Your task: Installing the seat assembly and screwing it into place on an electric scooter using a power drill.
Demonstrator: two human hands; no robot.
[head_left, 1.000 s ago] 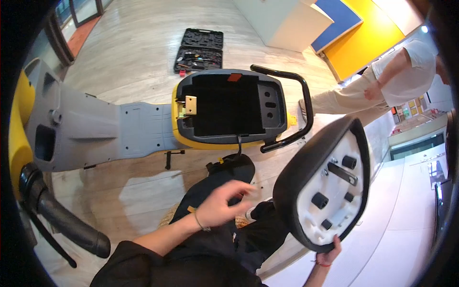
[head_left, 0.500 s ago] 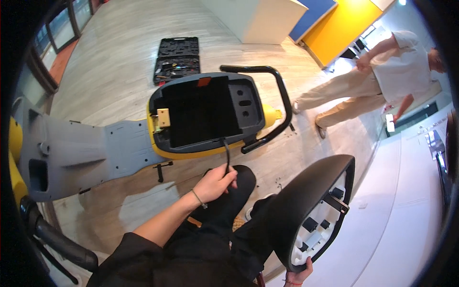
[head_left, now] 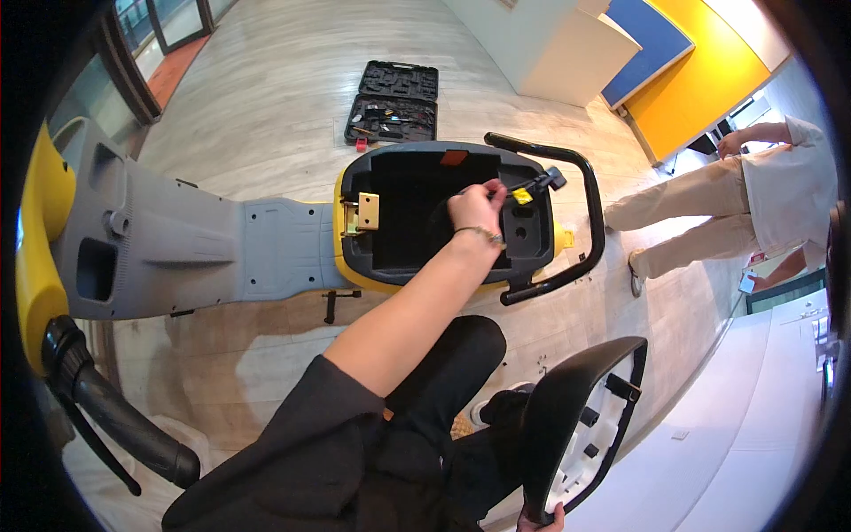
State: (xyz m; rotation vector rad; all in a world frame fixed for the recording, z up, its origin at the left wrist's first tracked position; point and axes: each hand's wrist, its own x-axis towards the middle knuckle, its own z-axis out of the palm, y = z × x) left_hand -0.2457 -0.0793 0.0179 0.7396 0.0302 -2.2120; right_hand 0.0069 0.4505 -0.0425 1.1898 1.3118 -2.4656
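Black seat (head_left: 554,399) tipped on edge, white underside (head_left: 567,479) with black blocks (head_left: 591,450) facing right, black cable (head_left: 536,186) bearing a yellow tag (head_left: 521,196) and dark plug (head_left: 556,178), raised over the right end of the yellow-and-gray scooter's (head_left: 288,239) uncovered compartment (head_left: 403,208)

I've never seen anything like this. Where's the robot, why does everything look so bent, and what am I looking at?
There is no robot here: a person works with two bare hands. The camera sits on their head, looking down, and its wide fisheye lens bends straight edges.

The grey and yellow machine looks like a scooter. Its dark compartment is open on top. Above it, the left hand holds a black cable with a yellow tag. The right hand, partly cut off below, grips the black seat, tipped so some white underside shows.

On the wooden-looking floor lies an open tool case. Another person stands at the right.
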